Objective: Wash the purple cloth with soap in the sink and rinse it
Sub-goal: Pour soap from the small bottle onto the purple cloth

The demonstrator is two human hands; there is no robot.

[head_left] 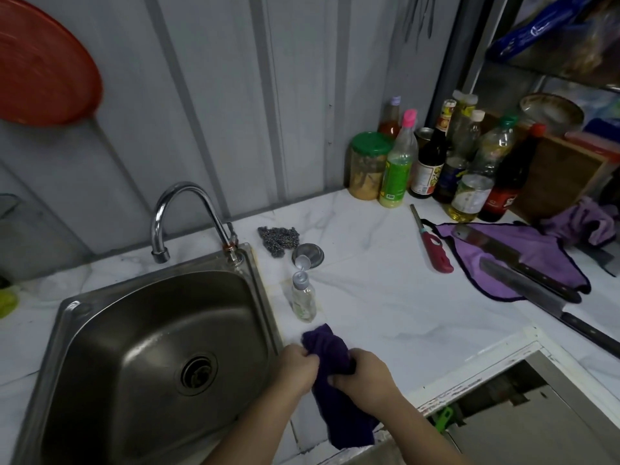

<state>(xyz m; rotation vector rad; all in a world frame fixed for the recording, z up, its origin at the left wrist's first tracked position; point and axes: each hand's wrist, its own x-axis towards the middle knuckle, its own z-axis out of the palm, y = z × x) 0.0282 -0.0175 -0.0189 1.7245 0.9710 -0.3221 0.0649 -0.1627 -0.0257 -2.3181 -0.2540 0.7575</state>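
Observation:
A dark purple cloth (330, 350) is bunched between both my hands over the counter, just right of the sink's right rim (268, 310). My left hand (295, 367) grips its left side and my right hand (362, 377) grips its middle; the cloth's lower end hangs down past the counter's front edge. A small clear soap bottle (303, 298) with its grey flip cap open stands just beyond the cloth. The steel sink's basin looks dry, and the chrome tap (174, 209) shows no water running.
A steel scourer (278, 239) and a metal strainer cup (308, 255) lie behind the soap. To the right are a red lighter (434, 250), a light purple cloth (523, 260) with two knives (536, 290) on it, and several bottles (463, 169) at the back.

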